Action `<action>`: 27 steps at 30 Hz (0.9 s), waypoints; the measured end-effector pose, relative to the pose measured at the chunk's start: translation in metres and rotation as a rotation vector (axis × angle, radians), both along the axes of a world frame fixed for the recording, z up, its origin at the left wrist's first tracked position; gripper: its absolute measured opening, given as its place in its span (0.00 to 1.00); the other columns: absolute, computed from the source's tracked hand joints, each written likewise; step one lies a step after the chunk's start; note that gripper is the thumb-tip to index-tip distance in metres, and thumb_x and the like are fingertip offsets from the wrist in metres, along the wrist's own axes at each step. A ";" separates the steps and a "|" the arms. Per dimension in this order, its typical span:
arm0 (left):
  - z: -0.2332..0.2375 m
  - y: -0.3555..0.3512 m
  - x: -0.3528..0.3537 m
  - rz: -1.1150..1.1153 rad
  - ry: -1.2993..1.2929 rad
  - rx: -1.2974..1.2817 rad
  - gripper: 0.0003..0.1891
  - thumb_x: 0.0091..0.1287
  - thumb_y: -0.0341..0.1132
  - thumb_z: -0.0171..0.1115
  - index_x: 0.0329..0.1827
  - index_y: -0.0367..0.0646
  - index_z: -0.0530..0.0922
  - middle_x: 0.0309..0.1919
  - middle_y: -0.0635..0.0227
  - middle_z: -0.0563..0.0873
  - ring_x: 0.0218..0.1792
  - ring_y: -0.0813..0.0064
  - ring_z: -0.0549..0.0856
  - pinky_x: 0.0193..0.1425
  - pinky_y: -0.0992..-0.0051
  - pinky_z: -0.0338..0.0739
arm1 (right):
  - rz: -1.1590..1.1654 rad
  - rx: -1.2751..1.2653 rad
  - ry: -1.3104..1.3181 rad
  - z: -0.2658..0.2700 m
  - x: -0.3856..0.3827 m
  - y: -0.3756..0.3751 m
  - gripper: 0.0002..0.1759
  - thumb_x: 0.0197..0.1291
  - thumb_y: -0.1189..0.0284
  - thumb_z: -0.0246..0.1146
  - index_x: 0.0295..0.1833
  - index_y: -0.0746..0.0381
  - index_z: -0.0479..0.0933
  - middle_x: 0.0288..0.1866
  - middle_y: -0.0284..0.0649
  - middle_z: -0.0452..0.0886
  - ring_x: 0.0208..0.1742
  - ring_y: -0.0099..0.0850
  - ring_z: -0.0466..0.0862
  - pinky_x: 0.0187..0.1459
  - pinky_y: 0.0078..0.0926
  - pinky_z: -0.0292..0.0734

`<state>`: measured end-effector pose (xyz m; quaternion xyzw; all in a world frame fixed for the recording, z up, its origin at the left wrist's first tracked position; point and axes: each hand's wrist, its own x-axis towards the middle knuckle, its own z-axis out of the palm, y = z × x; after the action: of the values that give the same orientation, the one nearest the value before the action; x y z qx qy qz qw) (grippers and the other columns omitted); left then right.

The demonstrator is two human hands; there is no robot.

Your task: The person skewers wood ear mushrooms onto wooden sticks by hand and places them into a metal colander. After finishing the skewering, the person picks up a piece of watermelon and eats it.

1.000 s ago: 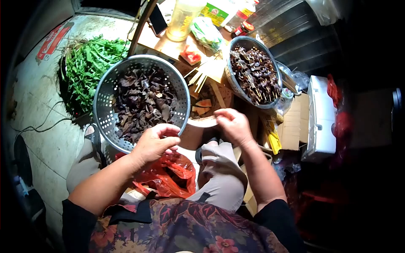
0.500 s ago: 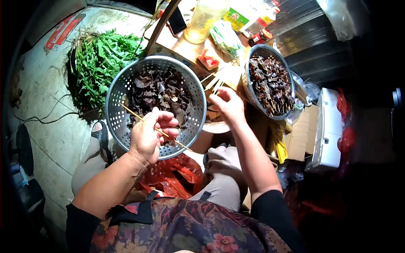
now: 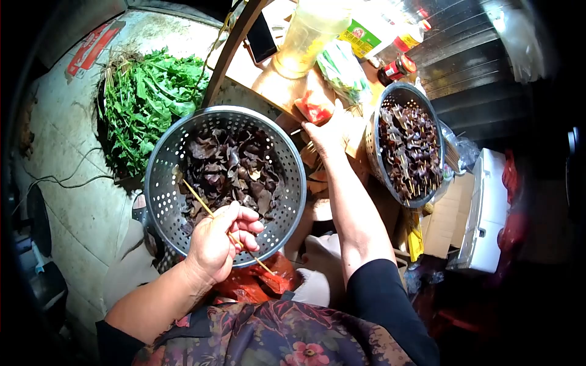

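Note:
My left hand is closed on a thin bamboo skewer, held slanting over the near side of a large metal colander. Dark wood ear mushrooms lie loose in the colander. My right hand reaches past its right rim to the wooden tabletop, beside a small red and white packet. Bright light washes out its fingers, and pale sticks show next to the thumb. Further right, a second colander holds many skewers threaded with wood ear.
Leafy greens are heaped on the floor at left. A plastic jug, a phone and a red-lidded jar stand or lie on the table. A white foam box is at right, a red plastic bag below the colander.
My right hand has moved forward to the tabletop by the red and white packet. My left hand keeps the skewer over the colander. The view has shifted, so most things sit lower.

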<state>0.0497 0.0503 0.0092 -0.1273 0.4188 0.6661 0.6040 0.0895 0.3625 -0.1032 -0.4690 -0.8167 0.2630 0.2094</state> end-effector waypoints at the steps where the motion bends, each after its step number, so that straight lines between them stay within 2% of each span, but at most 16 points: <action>1: -0.001 0.000 -0.002 -0.010 0.003 0.001 0.19 0.72 0.46 0.45 0.41 0.38 0.75 0.31 0.59 0.82 0.23 0.73 0.80 0.34 0.69 0.80 | 0.001 0.005 0.000 0.005 -0.002 -0.001 0.57 0.30 0.66 0.75 0.69 0.67 0.54 0.64 0.56 0.63 0.67 0.47 0.61 0.68 0.40 0.55; 3: 0.000 0.002 -0.004 -0.006 0.003 0.001 0.19 0.72 0.46 0.45 0.41 0.38 0.75 0.31 0.59 0.82 0.23 0.74 0.80 0.34 0.69 0.80 | -0.003 0.085 -0.154 0.017 -0.003 -0.004 0.56 0.32 0.66 0.76 0.68 0.68 0.54 0.60 0.54 0.70 0.63 0.44 0.69 0.64 0.36 0.63; 8: 0.000 0.006 -0.003 -0.013 -0.013 -0.005 0.18 0.72 0.45 0.45 0.41 0.37 0.75 0.31 0.59 0.82 0.23 0.74 0.80 0.34 0.69 0.80 | -0.037 0.168 -0.289 0.018 -0.003 0.001 0.50 0.33 0.64 0.73 0.66 0.67 0.60 0.58 0.53 0.72 0.60 0.44 0.72 0.62 0.36 0.65; 14: -0.004 0.007 -0.002 -0.015 -0.012 0.007 0.18 0.72 0.44 0.45 0.41 0.36 0.75 0.31 0.59 0.82 0.23 0.74 0.81 0.34 0.70 0.81 | -0.047 0.091 0.107 -0.004 0.000 0.013 0.40 0.34 0.64 0.68 0.59 0.65 0.67 0.54 0.52 0.73 0.57 0.45 0.73 0.60 0.35 0.67; 17: -0.005 0.008 -0.001 -0.023 -0.017 -0.003 0.17 0.72 0.44 0.46 0.41 0.37 0.75 0.31 0.59 0.82 0.23 0.74 0.81 0.34 0.69 0.81 | -0.046 0.066 0.252 -0.027 0.000 0.025 0.39 0.35 0.65 0.67 0.58 0.65 0.68 0.55 0.52 0.72 0.57 0.43 0.73 0.59 0.35 0.68; 18: -0.005 0.008 -0.001 -0.023 -0.017 -0.008 0.17 0.72 0.44 0.46 0.41 0.37 0.75 0.31 0.60 0.82 0.23 0.74 0.81 0.34 0.69 0.81 | -0.053 0.067 0.334 -0.024 -0.005 0.024 0.35 0.35 0.66 0.67 0.54 0.66 0.71 0.51 0.52 0.76 0.51 0.41 0.77 0.54 0.30 0.72; 19: -0.006 0.008 -0.001 -0.023 -0.018 -0.013 0.17 0.72 0.44 0.46 0.41 0.37 0.75 0.31 0.60 0.82 0.23 0.74 0.81 0.34 0.69 0.81 | -0.055 0.065 0.335 -0.019 -0.005 0.024 0.35 0.35 0.66 0.67 0.54 0.66 0.71 0.51 0.52 0.76 0.51 0.41 0.77 0.54 0.30 0.72; 21: -0.006 0.009 -0.001 -0.028 -0.012 -0.020 0.17 0.72 0.44 0.46 0.41 0.37 0.75 0.31 0.60 0.82 0.23 0.74 0.81 0.34 0.69 0.81 | 0.078 -0.148 0.407 -0.003 -0.005 0.026 0.29 0.38 0.69 0.65 0.50 0.68 0.74 0.45 0.48 0.80 0.44 0.35 0.81 0.49 0.25 0.75; 22: -0.006 0.009 -0.001 -0.032 -0.007 -0.024 0.17 0.72 0.44 0.46 0.41 0.37 0.75 0.31 0.60 0.82 0.23 0.74 0.81 0.35 0.69 0.81 | 0.079 -0.149 0.408 -0.005 -0.005 0.027 0.29 0.38 0.69 0.65 0.50 0.68 0.74 0.45 0.48 0.80 0.44 0.35 0.81 0.49 0.25 0.75; 25: -0.007 0.010 -0.002 -0.041 0.004 -0.024 0.17 0.72 0.44 0.46 0.41 0.37 0.75 0.31 0.60 0.82 0.23 0.74 0.81 0.35 0.69 0.81 | 0.069 -0.441 0.823 -0.008 -0.004 0.025 0.24 0.41 0.79 0.66 0.49 0.69 0.76 0.43 0.37 0.81 0.43 0.25 0.80 0.48 0.22 0.75; 27: -0.006 0.010 -0.002 -0.034 0.007 -0.021 0.17 0.72 0.44 0.46 0.41 0.37 0.75 0.31 0.60 0.82 0.23 0.75 0.81 0.35 0.69 0.81 | 0.056 -0.524 0.898 -0.006 0.002 0.024 0.25 0.40 0.82 0.67 0.51 0.69 0.75 0.45 0.36 0.80 0.44 0.24 0.79 0.50 0.22 0.73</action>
<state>0.0473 0.0603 0.0034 -0.1244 0.4299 0.6517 0.6123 0.0914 0.3869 -0.1093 -0.3247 -0.5654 0.6394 0.4074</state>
